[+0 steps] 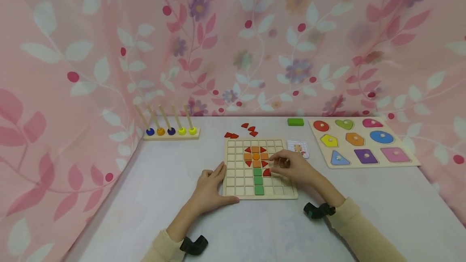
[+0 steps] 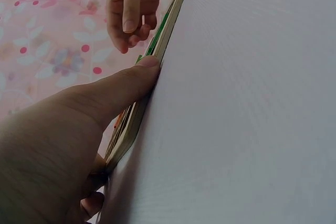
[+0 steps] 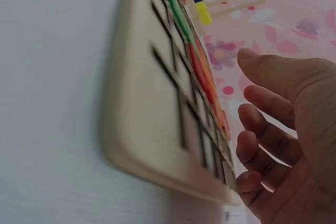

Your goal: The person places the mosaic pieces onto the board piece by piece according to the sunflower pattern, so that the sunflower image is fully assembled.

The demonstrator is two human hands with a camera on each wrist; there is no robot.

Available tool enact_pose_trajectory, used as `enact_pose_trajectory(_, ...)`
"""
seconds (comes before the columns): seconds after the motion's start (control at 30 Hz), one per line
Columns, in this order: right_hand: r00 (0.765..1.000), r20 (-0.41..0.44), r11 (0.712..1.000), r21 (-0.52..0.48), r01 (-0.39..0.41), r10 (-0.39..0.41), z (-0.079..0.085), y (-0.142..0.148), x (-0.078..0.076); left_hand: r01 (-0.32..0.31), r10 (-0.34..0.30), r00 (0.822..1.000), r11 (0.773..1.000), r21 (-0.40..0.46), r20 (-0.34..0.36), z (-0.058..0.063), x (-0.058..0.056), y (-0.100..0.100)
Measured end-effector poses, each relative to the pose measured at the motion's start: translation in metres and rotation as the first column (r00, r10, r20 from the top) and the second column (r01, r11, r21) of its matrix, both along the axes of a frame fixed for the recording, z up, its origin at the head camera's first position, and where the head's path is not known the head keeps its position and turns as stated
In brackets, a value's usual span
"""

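Note:
A wooden grid board (image 1: pixel 238 183) lies flat on the table. On it, orange squares (image 1: pixel 255 149) surround an orange round piece (image 1: pixel 256 157), with red fan-shaped pieces (image 1: pixel 264 164) at the corners. Green squares (image 1: pixel 258 180) run in a column below. One red piece (image 1: pixel 267 172) lies right of the top green square. My left hand (image 1: pixel 207 189) rests at the board's near left corner, its thumb along the front edge and index finger along the left side. Over the board's right side is my right hand (image 1: pixel 293 167), fingers loosely bent and empty, fingertips close to that red piece.
Several loose red pieces (image 1: pixel 245 125) lie behind the board. A picture card (image 1: pixel 306 153) sits at its right, with a green block (image 1: pixel 295 122) farther back. A bead rack (image 1: pixel 171 136) stands back left; a shape puzzle (image 1: pixel 364 163) lies right. A floral curtain (image 1: pixel 233 51) hangs behind.

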State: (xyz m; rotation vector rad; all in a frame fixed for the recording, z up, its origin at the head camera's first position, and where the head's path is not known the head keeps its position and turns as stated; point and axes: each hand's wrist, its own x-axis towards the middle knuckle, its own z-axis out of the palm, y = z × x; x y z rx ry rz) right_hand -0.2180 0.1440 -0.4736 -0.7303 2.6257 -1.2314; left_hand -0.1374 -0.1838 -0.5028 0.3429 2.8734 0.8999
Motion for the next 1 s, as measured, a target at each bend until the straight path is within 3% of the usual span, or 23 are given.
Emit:
enact_pose_trajectory(0.17,0.993,-0.117,1.000,0.001,-0.026,0.026,0.014,-0.008,-0.025,-0.008,0.008,1.000,1.000,0.005,-0.004,-0.004,0.001,-0.003)
enact_pose_trajectory(0.33,0.987,-0.158,1.000,-0.007,0.010,-0.011,0.022,-0.020,-0.060,-0.011,0.011,1.000,1.000,0.011,-0.007,-0.005,0.001,-0.003)
enact_pose_trajectory(0.7,0.990,-0.128,0.994,0.074,0.075,-0.066,0.000,-0.044,-0.129,0.000,0.000,1.000,1.000,0.025,-0.008,-0.006,0.000,-0.001)
enact_pose_trajectory(0.87,0.993,-0.096,0.991,0.111,0.079,-0.068,-0.013,-0.053,-0.148,0.004,-0.004,1.000,1.000,0.015,-0.008,-0.007,-0.002,-0.001)
enact_pose_trajectory(1.0,0.995,-0.075,0.984,0.160,0.071,-0.060,-0.014,-0.063,-0.155,0.002,-0.002,1.000,1.000,0.014,-0.001,-0.006,-0.002,-0.002)
